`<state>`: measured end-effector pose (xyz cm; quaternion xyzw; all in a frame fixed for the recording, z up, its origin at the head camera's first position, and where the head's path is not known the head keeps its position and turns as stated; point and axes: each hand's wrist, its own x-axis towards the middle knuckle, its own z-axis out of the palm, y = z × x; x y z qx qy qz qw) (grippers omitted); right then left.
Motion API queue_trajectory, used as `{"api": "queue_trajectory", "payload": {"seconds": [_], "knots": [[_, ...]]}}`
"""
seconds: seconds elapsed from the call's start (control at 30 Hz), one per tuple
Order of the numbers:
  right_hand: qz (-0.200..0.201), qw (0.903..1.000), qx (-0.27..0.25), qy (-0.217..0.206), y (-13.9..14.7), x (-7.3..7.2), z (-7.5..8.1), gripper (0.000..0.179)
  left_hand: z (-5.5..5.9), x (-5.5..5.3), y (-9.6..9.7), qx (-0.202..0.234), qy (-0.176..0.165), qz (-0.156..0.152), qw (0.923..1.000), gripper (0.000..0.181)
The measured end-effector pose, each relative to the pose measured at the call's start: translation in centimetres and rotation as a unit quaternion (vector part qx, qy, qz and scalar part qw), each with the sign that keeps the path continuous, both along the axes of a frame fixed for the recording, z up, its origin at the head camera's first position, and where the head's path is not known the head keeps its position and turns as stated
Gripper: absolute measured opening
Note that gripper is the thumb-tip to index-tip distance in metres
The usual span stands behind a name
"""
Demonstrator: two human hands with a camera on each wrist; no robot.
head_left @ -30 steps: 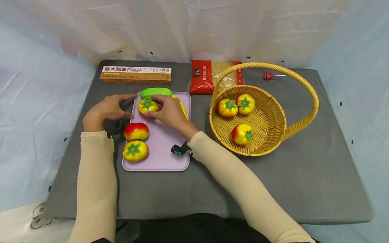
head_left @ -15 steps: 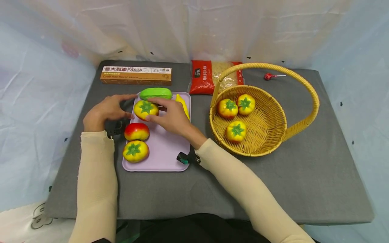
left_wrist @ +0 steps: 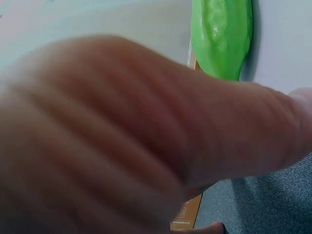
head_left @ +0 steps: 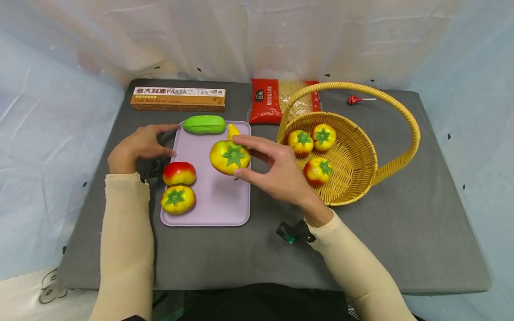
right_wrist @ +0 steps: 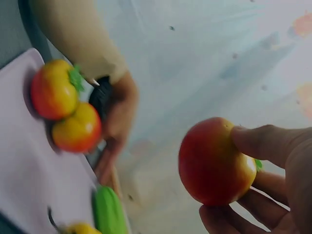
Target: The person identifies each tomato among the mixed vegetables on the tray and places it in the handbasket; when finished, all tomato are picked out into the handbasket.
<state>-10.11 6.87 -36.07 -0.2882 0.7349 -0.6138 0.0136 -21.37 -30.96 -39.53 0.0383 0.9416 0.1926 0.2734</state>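
Note:
In the head view, my right hand (head_left: 277, 167) pinches a yellow-and-red toy persimmon (head_left: 226, 157) between thumb and fingers, over the right part of the lilac tray (head_left: 209, 214). The right wrist view shows its red underside, with the thumb (right_wrist: 263, 144) on one side and fingertips beneath. My left hand (head_left: 140, 147) is at the tray's left edge, thumb and forefinger stretched to the rim. Two more toy persimmons (head_left: 178, 199) lie at the tray's left side. A green toy cucumber (head_left: 205, 124) lies along the back, with a partly covered long yellow toy (head_left: 233, 130) beside it.
Right of the tray stands a wicker basket (head_left: 371, 147) with a tall arched handle, holding three toy persimmons (head_left: 317, 171). Behind are a pasta box (head_left: 178, 99), a red bag of pasta (head_left: 266, 102) and a lollipop (head_left: 353, 100). Pale curtains surround the grey table (head_left: 421, 214).
My right hand has lifted the toy persimmon off the tray's back left and carried it right and toward me. One persimmon in the basket has rolled slightly. The left hand stays put.

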Motion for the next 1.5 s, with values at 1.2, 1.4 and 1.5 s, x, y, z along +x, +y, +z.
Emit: {"api": "queue_trajectory", "payload": {"seconds": [1.2,1.4,1.5], "knots": [[-0.206,0.9395,0.265,0.067,8.8,-0.2,-1.7,0.065,0.0,0.2,0.0,0.002,-0.001,-0.001,1.0,0.092],[-0.109,0.9861,0.111,0.058,5.5,0.2,-1.0,0.064,0.0,0.1,0.0,0.002,0.002,-0.003,1.0,0.092],[-0.032,0.9975,0.055,0.032,3.1,0.3,-1.1,0.065,0.0,0.1,-0.1,0.002,0.008,-0.009,0.9999,0.091]]}}
